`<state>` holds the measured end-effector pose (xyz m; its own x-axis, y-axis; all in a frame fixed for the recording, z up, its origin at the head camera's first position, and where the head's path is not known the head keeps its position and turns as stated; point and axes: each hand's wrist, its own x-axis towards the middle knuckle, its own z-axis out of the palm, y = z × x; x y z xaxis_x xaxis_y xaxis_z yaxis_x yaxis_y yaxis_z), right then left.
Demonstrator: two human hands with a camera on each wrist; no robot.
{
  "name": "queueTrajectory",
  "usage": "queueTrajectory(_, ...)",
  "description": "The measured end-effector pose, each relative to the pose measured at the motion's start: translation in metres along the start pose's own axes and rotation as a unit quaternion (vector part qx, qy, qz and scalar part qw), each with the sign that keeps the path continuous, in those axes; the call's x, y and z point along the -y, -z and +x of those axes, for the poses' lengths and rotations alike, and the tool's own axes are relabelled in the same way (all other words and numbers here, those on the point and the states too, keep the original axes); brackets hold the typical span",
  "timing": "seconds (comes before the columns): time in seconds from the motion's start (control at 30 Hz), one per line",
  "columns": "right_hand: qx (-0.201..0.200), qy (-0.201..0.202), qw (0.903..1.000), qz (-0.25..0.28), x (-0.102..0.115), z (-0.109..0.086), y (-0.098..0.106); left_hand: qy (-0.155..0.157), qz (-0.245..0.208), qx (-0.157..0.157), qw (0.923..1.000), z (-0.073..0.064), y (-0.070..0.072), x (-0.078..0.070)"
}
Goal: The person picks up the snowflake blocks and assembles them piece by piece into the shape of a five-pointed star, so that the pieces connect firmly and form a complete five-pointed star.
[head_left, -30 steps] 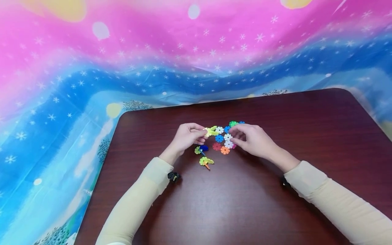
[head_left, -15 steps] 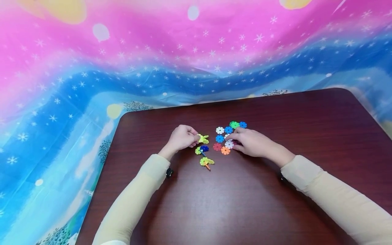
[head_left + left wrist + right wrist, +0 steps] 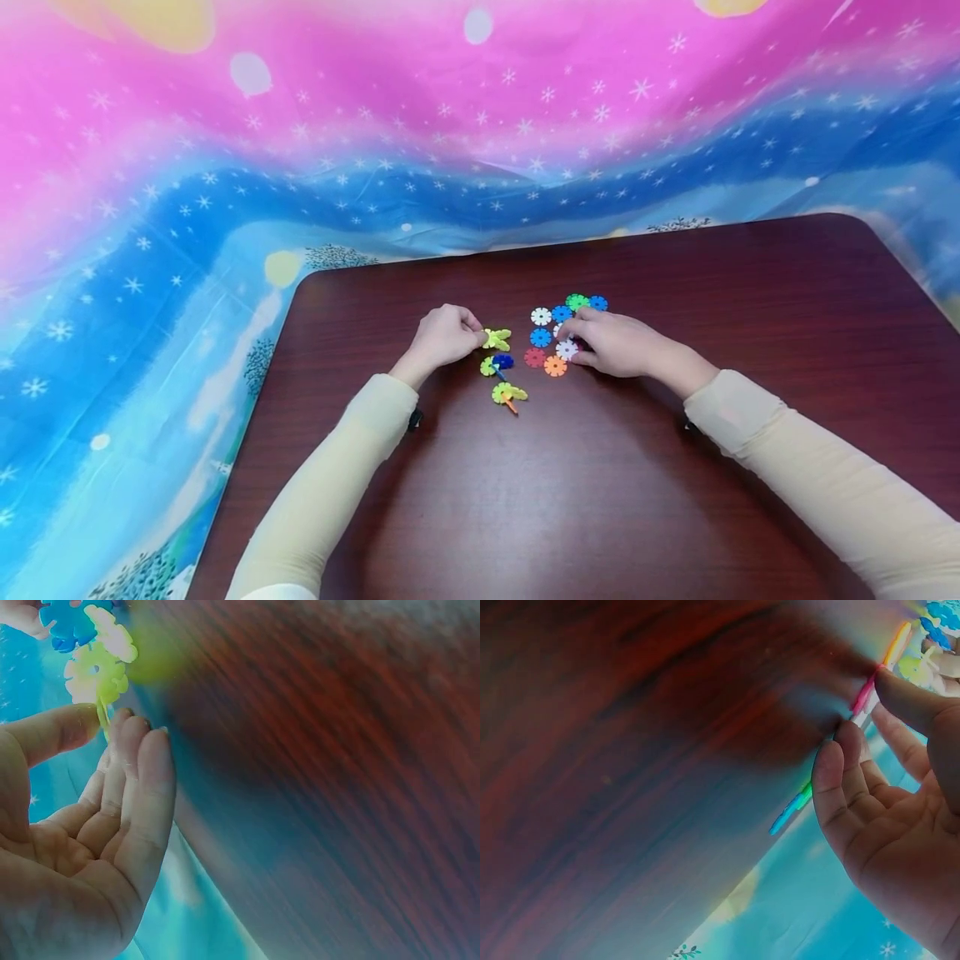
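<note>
Got my left hand (image 3: 447, 335) pinching a yellow piece (image 3: 497, 339); white discs (image 3: 567, 350) at my right hand (image 3: 617, 343), can't tell if gripped.

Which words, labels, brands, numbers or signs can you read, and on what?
None readable in any view.
Notched plastic discs: no lettering visible.
Tabletop: none visible.
Backdrop cloth: printed snowflakes and dots, no lettering visible.
Black left-wrist device: too small to tell.

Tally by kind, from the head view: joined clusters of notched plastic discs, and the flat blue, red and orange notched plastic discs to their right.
Joined clusters of notched plastic discs: 3
Flat blue plastic discs: 3
Flat red plastic disc: 1
Flat orange plastic disc: 1
Total: 8
</note>
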<state>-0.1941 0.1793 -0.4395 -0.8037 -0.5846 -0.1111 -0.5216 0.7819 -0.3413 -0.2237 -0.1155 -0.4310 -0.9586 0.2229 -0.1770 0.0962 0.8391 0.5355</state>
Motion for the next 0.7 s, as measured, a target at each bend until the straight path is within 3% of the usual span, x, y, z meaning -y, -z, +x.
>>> queueTrajectory(0.2,-0.01,-0.029,0.9994,0.016,-0.001,-0.002,0.002,-0.008,0.038,0.005,0.9992,-0.002,0.002,0.002)
queueTrajectory(0.33,-0.017,-0.03,0.9984,0.045,-0.004,-0.006,0.003,-0.045,0.085,-0.022,0.9951,-0.006,0.0,-0.002)
queueTrajectory(0.43,-0.025,-0.03,0.9965,0.073,-0.006,-0.011,0.004,-0.091,0.128,-0.061,0.9857,-0.009,-0.005,-0.009)
queueTrajectory(0.6,-0.06,-0.033,0.9912,0.113,-0.011,-0.023,0.01,-0.153,0.18,-0.125,0.9637,-0.014,-0.012,-0.027)
queueTrajectory(0.7,-0.074,-0.034,0.9888,0.125,-0.013,-0.028,0.014,-0.189,0.215,-0.141,0.9476,-0.016,-0.014,-0.037)
